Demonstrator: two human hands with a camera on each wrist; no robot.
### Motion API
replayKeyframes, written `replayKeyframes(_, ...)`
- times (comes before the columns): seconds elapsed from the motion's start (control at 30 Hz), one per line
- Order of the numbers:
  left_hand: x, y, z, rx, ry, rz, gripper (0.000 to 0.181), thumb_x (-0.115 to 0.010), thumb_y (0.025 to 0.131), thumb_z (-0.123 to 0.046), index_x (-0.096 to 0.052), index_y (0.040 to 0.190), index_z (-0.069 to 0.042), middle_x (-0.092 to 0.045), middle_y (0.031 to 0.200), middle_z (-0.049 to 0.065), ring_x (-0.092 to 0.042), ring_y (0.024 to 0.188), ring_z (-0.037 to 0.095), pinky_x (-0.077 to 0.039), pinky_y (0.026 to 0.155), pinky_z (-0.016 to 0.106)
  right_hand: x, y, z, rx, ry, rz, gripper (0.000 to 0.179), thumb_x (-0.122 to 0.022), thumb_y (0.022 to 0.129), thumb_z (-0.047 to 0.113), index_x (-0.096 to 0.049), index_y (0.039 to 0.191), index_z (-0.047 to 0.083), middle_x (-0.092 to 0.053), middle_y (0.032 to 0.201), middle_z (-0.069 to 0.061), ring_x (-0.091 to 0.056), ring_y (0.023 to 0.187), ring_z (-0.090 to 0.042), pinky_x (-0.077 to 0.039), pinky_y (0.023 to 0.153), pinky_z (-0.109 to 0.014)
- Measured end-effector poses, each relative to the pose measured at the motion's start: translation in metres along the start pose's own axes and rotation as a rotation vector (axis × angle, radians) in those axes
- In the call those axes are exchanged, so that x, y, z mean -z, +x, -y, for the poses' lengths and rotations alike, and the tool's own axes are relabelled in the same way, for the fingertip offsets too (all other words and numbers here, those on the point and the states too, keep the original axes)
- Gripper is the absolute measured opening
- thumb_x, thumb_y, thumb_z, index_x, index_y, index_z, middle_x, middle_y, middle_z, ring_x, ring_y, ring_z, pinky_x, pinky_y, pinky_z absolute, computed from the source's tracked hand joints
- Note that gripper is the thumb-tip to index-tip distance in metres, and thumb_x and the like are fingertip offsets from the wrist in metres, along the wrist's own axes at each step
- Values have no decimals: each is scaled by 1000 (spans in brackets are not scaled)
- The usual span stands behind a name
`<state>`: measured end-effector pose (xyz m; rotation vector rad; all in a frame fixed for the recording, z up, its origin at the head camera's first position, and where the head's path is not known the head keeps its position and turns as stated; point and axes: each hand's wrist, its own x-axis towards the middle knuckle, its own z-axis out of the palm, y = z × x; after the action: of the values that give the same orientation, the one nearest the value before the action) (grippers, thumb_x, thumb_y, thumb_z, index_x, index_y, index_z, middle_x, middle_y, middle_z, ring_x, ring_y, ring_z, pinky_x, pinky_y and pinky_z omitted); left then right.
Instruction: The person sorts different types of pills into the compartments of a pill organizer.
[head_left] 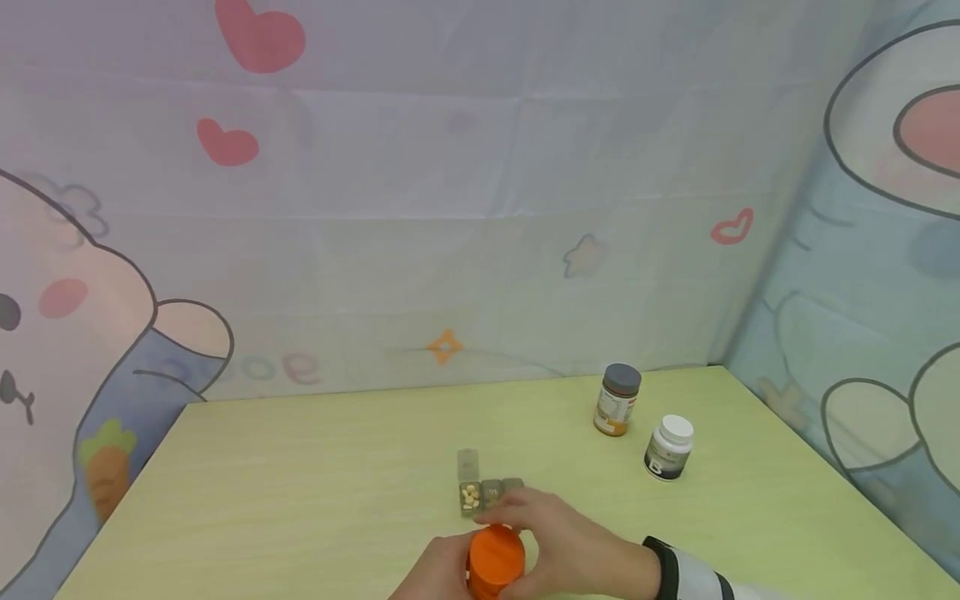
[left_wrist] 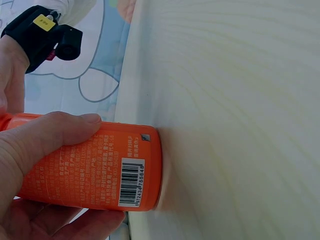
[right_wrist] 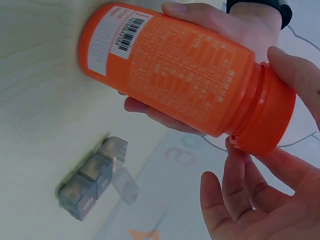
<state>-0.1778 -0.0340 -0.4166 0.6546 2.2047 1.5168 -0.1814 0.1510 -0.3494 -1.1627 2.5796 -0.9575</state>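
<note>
An orange pill bottle (right_wrist: 170, 75) with a barcode label stands upright near the front of the table. My left hand (head_left: 441, 573) grips its body, thumb along one side and fingers round the other in the left wrist view. With thumb and fingertips my right hand (head_left: 566, 537) holds the orange screw cap (right_wrist: 275, 110), which sits at the bottle's neck. Just beyond the hands lies a small grey pill organizer (head_left: 470, 497) of three compartments. Its left lid (head_left: 468, 464) is flipped back, showing pale yellow tablets inside; my right fingers partly cover its right end in the head view.
Towards the back right stand a brown bottle with a dark grey lid (head_left: 617, 400) and a white-capped bottle (head_left: 668, 447) with a black-and-white label. The pale wooden table (head_left: 315, 475) meets a cartoon-printed cloth (head_left: 420, 250) at its back and right.
</note>
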Motion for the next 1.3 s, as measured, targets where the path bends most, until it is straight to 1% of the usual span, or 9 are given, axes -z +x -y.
replayKeyframes(0.07,0,0,1,-6,-5,-3,31,-73,74,-38,-61,101,-30,-65,88,-13,-59,76,7,-47,73,27,-5,0,-5,-7,53,-6,61,-76,71,37,-54,124,15,-55,116,4,-49,103,-9,-43,87,-28)
replayKeyframes(0.2,0,0,0,14,23,-31,26,-73,74,-39,-64,96,-31,-65,85,-14,-59,74,6,-47,72,29,-16,0,-16,-44,350,33,61,-74,76,28,-47,131,22,-50,129,2,-47,114,-13,-38,94,-30)
replayKeyframes(0.3,-1,0,-1,55,39,-49,24,-72,73,-41,-65,92,-30,-65,81,-13,-59,71,7,-47,70,30,-23,0,-23,-82,564,66,55,-70,80,21,-48,130,26,-50,130,3,-48,114,-15,-35,95,-31)
replayKeyframes(0.4,-3,-1,-4,90,16,-44,26,-73,71,-44,-65,92,-29,-65,80,-12,-59,69,10,-47,70,33,-26,-4,-27,-115,653,62,50,-68,81,19,-50,128,25,-53,127,2,-49,113,-19,-34,96,-38)
replayKeyframes(0.57,-2,-3,-8,86,-31,-16,35,-73,70,-46,-63,101,-34,-66,87,-11,-61,77,11,-47,74,37,-25,-13,-28,-118,686,33,46,-64,84,16,-51,128,21,-55,126,0,-49,114,-23,-31,95,-48)
replayKeyframes(0.73,-2,-4,-7,71,-83,6,39,-73,71,-45,-62,107,-35,-66,94,-11,-61,83,11,-46,77,40,-22,-23,-28,-155,691,-26,40,-62,87,17,-53,126,16,-56,124,-2,-49,115,-19,-31,96,-56)
replayKeyframes(0.93,-1,-1,-5,45,-40,-13,40,-75,71,-40,-62,108,-30,-65,94,-14,-60,83,8,-46,79,41,-23,-23,-29,-153,678,-118,43,-68,81,16,-53,119,4,-55,120,-12,-50,112,-21,-34,96,-52)
replayKeyframes(1.13,-2,-2,-6,71,-29,-14,31,-73,72,-43,-64,98,-28,-65,86,-11,-59,74,11,-48,74,36,-35,-9,-30,-182,773,-31,53,-67,83,18,-47,132,16,-49,131,-7,-45,117,-24,-33,95,-53)
replayKeyframes(1.3,-2,-3,-6,90,-12,-42,24,-73,73,-39,-65,92,-27,-65,80,-10,-59,68,13,-48,70,32,-45,1,-28,-152,867,-6,55,-66,82,11,-46,132,16,-51,129,-7,-50,109,-25,-39,93,-36)
